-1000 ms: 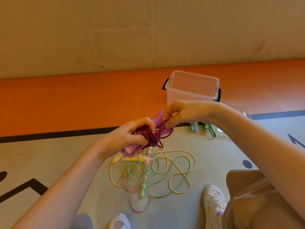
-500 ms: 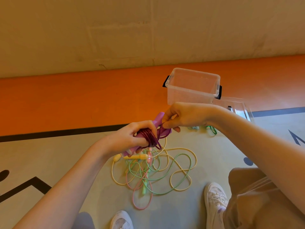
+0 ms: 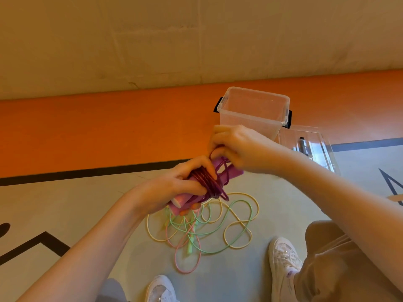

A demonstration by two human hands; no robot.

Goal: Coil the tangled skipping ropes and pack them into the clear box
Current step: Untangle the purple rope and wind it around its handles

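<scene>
Left hand [image 3: 174, 188] grips the purple skipping rope [image 3: 209, 182], fingers curled round its two pink-purple handles and the cord coiled on them, held in the air in front of the clear box [image 3: 254, 114]. Right hand [image 3: 237, 147] pinches a loop of the purple cord at the top of the bundle, just in front of the box's near wall. Box sits open on the orange floor strip; clear lid [image 3: 309, 144] lies just right of it. Tangled pile of yellow, green and pink ropes [image 3: 202, 225] lies on the grey floor below the hands, nearer than the box. White shoes [image 3: 283, 258] near the pile.
</scene>
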